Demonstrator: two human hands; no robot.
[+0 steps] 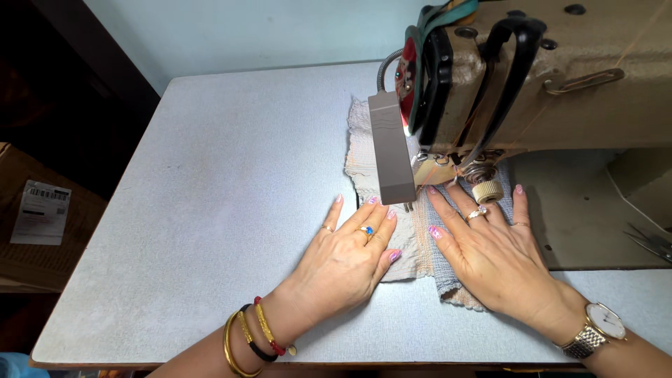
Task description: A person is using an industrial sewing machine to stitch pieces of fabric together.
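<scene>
A beige sewing machine (560,77) stands at the right of a grey table (210,210). A piece of textured cloth, cream and grey-blue (413,241), lies flat under its needle area. My left hand (346,262) rests palm down on the cloth's left part, fingers spread, with rings and several bangles at the wrist. On the right side, my right hand (493,255) presses the cloth flat, its fingertips close to the presser foot (409,205); it wears a ring and a wristwatch. Neither hand grips anything.
A grey lamp bar (390,150) on a flexible neck hangs at the machine's left face. Scissors (651,243) lie at the right edge on the machine bed. A cardboard box (38,224) with a label sits left of the table, below it.
</scene>
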